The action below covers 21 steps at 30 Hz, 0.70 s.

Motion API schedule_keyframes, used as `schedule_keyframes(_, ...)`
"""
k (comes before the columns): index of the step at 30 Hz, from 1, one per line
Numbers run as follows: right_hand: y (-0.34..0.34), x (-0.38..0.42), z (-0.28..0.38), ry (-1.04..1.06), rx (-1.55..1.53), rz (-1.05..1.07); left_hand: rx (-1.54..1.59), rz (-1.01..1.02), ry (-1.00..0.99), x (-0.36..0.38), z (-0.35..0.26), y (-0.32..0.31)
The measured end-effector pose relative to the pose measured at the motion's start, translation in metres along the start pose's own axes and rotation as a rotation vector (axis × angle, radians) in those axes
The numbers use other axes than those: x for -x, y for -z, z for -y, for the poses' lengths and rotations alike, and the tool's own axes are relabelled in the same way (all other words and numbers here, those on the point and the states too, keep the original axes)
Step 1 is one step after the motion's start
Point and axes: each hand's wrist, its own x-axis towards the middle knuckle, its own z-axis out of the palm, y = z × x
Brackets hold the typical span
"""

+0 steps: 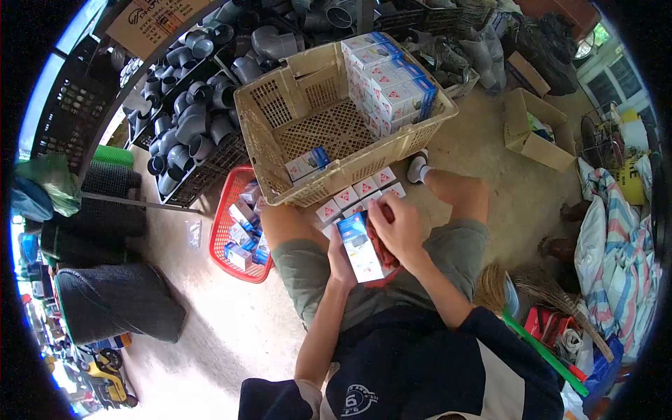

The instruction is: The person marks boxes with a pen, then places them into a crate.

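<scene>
My left hand [341, 262] is closed around the side of a small blue-and-white carton [360, 248], which stands tilted above my lap. Fingers curled, my right hand [397, 227] grips a reddish-brown cloth [380, 253] close beside the carton's upper right edge. Part of the cloth is hidden behind the carton. Just beyond my hands, several white cartons with red marks [365, 187] stand in rows on the floor. Behind them is a large tan plastic crate [336, 169], with stacked cartons [392, 84] along its right side and a small carton group [308, 164] at its near left corner.
A red basket [219, 241] of loose cartons sits left of my leg. Grey pipe fittings [192, 126] fill black crates at the back left. An open cardboard box [539, 133] stands at right, above striped sacks [616, 259] and a broom [553, 294]. Rolled dark mesh [115, 301] lies left.
</scene>
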Motion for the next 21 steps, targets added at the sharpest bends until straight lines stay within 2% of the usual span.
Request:
schedule_keyframes(2,-0.012,0.011,-0.009,0.258,0.201,-0.02,0.008,0.05,-0.014,-0.002,-0.005,0.01)
schedule_keyframes(4,-0.018,0.038,-0.017,0.209,0.224,0.115,0.007,-0.134,-0.122,-0.006,-0.007,-0.004)
schedule_keyframes(6,-0.017,0.043,-0.021,0.272,0.251,0.162,-0.001,-0.106,-0.083,-0.004,-0.016,0.0)
schedule_keyframes(7,-0.017,0.039,-0.017,0.328,0.267,0.165,0.033,0.057,-0.037,-0.007,-0.014,0.016)
schedule_keyframes(8,-0.018,0.032,-0.014,0.383,0.282,0.167,-0.053,-0.002,-0.031,-0.01,-0.007,0.029)
schedule_keyframes(9,-0.022,0.022,-0.017,0.368,0.299,0.115,-0.124,-0.104,0.032,-0.004,-0.004,0.012)
schedule_keyframes(11,-0.017,-0.014,-0.004,0.238,0.259,0.027,-0.079,-0.107,0.115,0.0,0.006,0.014)
schedule_keyframes(12,-0.015,-0.022,0.0,0.175,0.241,-0.016,-0.102,-0.278,0.026,0.001,0.009,-0.007)
schedule_keyframes(14,-0.021,-0.016,-0.005,0.32,0.298,-0.007,-0.162,-0.074,0.071,-0.009,0.007,0.036)
schedule_keyframes(17,-0.022,0.014,-0.005,0.493,0.329,0.132,-0.131,-0.125,-0.017,0.001,-0.001,-0.002)
schedule_keyframes(18,-0.023,0.025,-0.005,0.537,0.324,0.196,0.073,-0.159,-0.1,-0.004,0.0,-0.006)
schedule_keyframes(20,-0.021,0.032,-0.01,0.498,0.367,0.274,0.064,0.113,-0.073,-0.012,-0.01,0.018)
schedule_keyframes(21,-0.02,0.034,-0.013,0.482,0.388,0.317,-0.029,-0.027,-0.058,-0.011,-0.005,0.019)
